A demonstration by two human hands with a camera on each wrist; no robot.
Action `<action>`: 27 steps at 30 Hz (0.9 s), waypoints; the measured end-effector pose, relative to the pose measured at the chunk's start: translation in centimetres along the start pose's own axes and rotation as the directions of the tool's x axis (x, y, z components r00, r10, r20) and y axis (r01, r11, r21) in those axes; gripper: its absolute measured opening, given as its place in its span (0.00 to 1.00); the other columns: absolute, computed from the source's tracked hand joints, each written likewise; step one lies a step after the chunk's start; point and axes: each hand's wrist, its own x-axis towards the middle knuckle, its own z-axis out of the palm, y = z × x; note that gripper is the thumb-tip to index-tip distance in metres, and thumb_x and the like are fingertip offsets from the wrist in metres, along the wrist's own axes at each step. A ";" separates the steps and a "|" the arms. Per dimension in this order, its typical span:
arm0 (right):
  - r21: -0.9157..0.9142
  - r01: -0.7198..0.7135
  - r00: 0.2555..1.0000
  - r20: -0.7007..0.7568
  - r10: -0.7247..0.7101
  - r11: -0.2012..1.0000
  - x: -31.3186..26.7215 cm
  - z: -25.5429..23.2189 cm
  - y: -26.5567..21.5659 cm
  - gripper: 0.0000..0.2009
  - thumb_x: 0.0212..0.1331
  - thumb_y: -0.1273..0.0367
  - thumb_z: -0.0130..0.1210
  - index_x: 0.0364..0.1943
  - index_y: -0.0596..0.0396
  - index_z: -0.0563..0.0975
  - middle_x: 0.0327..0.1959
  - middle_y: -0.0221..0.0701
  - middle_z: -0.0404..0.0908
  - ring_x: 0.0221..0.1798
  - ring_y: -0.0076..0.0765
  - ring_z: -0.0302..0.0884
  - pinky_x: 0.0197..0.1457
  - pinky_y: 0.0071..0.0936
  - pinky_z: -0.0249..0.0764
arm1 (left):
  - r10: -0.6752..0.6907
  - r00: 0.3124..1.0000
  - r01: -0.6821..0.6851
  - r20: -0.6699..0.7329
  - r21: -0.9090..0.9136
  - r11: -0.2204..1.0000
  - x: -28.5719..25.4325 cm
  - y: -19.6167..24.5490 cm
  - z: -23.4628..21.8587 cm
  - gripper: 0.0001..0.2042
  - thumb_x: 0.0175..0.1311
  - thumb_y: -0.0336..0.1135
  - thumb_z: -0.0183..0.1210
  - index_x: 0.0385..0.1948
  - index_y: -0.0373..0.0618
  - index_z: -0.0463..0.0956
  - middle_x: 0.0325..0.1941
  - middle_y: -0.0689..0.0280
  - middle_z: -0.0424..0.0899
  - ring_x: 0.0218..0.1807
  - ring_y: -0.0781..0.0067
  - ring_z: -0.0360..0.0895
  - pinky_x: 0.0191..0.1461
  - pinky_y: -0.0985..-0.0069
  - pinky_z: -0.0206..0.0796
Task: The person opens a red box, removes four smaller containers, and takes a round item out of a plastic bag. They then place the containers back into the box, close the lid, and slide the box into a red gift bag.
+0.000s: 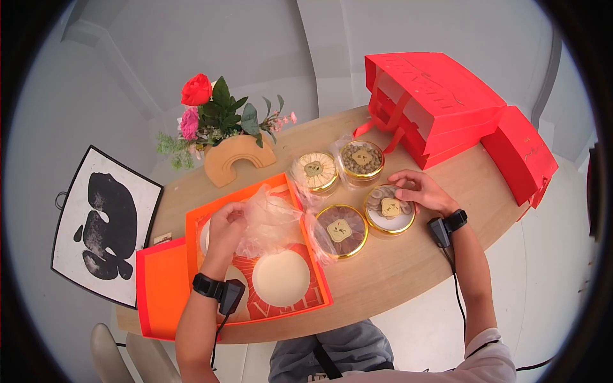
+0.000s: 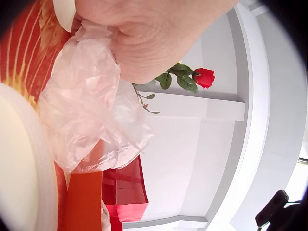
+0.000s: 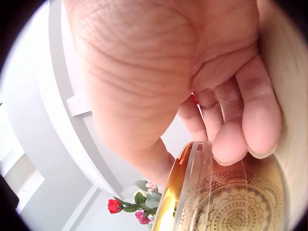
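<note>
My left hand (image 1: 225, 233) pinches a crumpled clear plastic bag (image 1: 271, 223) above the orange box (image 1: 319, 281). In the left wrist view, the bag (image 2: 91, 106) hangs from the fingers, whose tips are hidden. My right hand (image 1: 426, 191) grips a round clear container (image 1: 391, 223) with a gold rim and a square gold label, at the right of several such containers. From the right wrist, the thumb lies by the gold rim and the fingertips (image 3: 231, 142) curl against the side; a round ornamental pattern (image 3: 236, 216) shows through the container.
Beside it are containers of dark slices (image 1: 341, 239), pale pieces (image 1: 316, 172) and small round brown pieces (image 1: 362, 159), with plastic wrap around them. Red gift bags (image 1: 447, 96) stand at the back right. An arch vase (image 1: 239, 156) with flowers and a black-and-white picture (image 1: 112, 223) are at left.
</note>
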 end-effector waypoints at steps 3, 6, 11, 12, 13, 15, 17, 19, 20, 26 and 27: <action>-0.005 0.002 1.000 -0.003 -0.002 1.000 -0.1 0.0 -0.1 0.25 0.63 0.63 0.66 0.61 0.58 0.75 0.46 0.26 0.78 0.24 0.17 0.75 0.23 0.16 0.72 | 0.010 1.000 -0.010 0.004 0.008 1.000 0.0 -0.1 0.0 0.15 0.55 0.19 0.53 0.44 0.37 0.80 0.37 0.68 0.81 0.39 0.78 0.76 0.43 0.81 0.67; 0.023 0.005 1.000 0.000 -0.005 1.000 0.0 -0.1 0.0 0.24 0.64 0.62 0.66 0.60 0.58 0.75 0.46 0.27 0.79 0.24 0.17 0.75 0.23 0.16 0.73 | 0.015 1.000 -0.015 0.002 0.015 1.000 0.1 -0.2 0.0 0.15 0.55 0.18 0.52 0.44 0.37 0.80 0.37 0.68 0.81 0.39 0.78 0.76 0.43 0.81 0.67; 0.069 0.006 1.000 0.004 -0.006 0.998 -0.1 0.0 -0.2 0.23 0.66 0.60 0.64 0.59 0.58 0.76 0.46 0.27 0.81 0.27 0.17 0.76 0.26 0.17 0.74 | 0.033 0.999 -0.032 -0.029 0.003 0.999 0.2 -0.2 0.2 0.14 0.57 0.19 0.52 0.44 0.38 0.80 0.36 0.69 0.80 0.38 0.79 0.75 0.42 0.81 0.66; 0.060 0.010 1.000 0.005 -0.011 0.998 -0.1 0.0 -0.2 0.23 0.66 0.60 0.64 0.59 0.58 0.76 0.47 0.28 0.81 0.30 0.18 0.77 0.28 0.18 0.75 | 0.045 0.998 -0.045 -0.042 -0.011 0.999 0.2 -0.2 0.3 0.13 0.59 0.20 0.53 0.44 0.38 0.80 0.36 0.70 0.80 0.38 0.80 0.75 0.42 0.82 0.66; 0.051 0.015 1.000 0.007 -0.015 0.999 -0.1 0.0 -0.2 0.23 0.67 0.59 0.64 0.59 0.57 0.76 0.47 0.28 0.81 0.32 0.18 0.77 0.30 0.19 0.76 | 0.057 0.997 -0.058 -0.056 -0.024 0.998 0.2 -0.2 0.4 0.12 0.61 0.21 0.53 0.45 0.38 0.80 0.36 0.70 0.80 0.37 0.80 0.74 0.42 0.82 0.66; 0.052 0.005 1.000 0.017 -0.006 0.999 -0.1 -0.1 -0.2 0.22 0.67 0.59 0.63 0.59 0.57 0.76 0.47 0.28 0.81 0.34 0.18 0.78 0.31 0.19 0.76 | 0.036 0.998 -0.038 -0.056 -0.034 0.999 0.1 0.1 0.4 0.11 0.64 0.24 0.55 0.46 0.38 0.80 0.37 0.71 0.80 0.37 0.81 0.74 0.42 0.82 0.66; 0.054 -0.005 1.000 0.024 0.004 0.999 -0.2 -0.1 -0.3 0.22 0.67 0.59 0.63 0.59 0.57 0.76 0.47 0.28 0.81 0.36 0.19 0.78 0.32 0.20 0.77 | 0.016 0.998 -0.018 -0.053 -0.042 0.999 0.1 0.4 0.5 0.10 0.67 0.27 0.57 0.48 0.39 0.80 0.37 0.71 0.81 0.36 0.82 0.73 0.41 0.83 0.65; 0.052 0.007 0.999 0.032 -0.009 0.999 -0.2 -0.1 -0.4 0.22 0.67 0.59 0.63 0.60 0.57 0.76 0.47 0.28 0.82 0.38 0.20 0.78 0.33 0.20 0.77 | -0.007 0.999 0.002 -0.034 -0.119 0.993 0.2 0.4 0.4 0.12 0.69 0.30 0.61 0.51 0.38 0.80 0.40 0.71 0.83 0.39 0.84 0.76 0.45 0.83 0.68; 0.052 0.007 0.999 0.032 -0.008 0.999 -0.3 0.0 -0.5 0.22 0.67 0.59 0.63 0.60 0.57 0.76 0.47 0.28 0.82 0.38 0.20 0.78 0.33 0.20 0.77 | -0.007 0.999 0.003 -0.033 -0.119 0.993 0.1 0.4 0.5 0.12 0.69 0.30 0.61 0.51 0.38 0.80 0.40 0.71 0.83 0.39 0.84 0.76 0.45 0.83 0.68; 0.056 0.012 0.999 0.038 -0.014 0.998 -0.3 0.0 -0.7 0.22 0.67 0.60 0.63 0.60 0.57 0.76 0.50 0.29 0.82 0.42 0.22 0.79 0.35 0.21 0.77 | 0.074 0.992 -0.068 0.103 -0.052 0.996 -0.3 0.9 0.6 0.14 0.68 0.30 0.65 0.52 0.36 0.80 0.46 0.68 0.86 0.49 0.83 0.80 0.55 0.82 0.72; 0.054 0.009 0.999 0.050 -0.012 0.998 -0.3 -0.1 -0.6 0.22 0.66 0.61 0.63 0.61 0.57 0.76 0.50 0.29 0.82 0.42 0.22 0.79 0.36 0.21 0.78 | 0.096 0.991 -0.092 0.092 -0.045 0.995 -0.3 0.7 0.4 0.14 0.69 0.32 0.65 0.52 0.36 0.80 0.45 0.67 0.86 0.48 0.82 0.80 0.54 0.81 0.72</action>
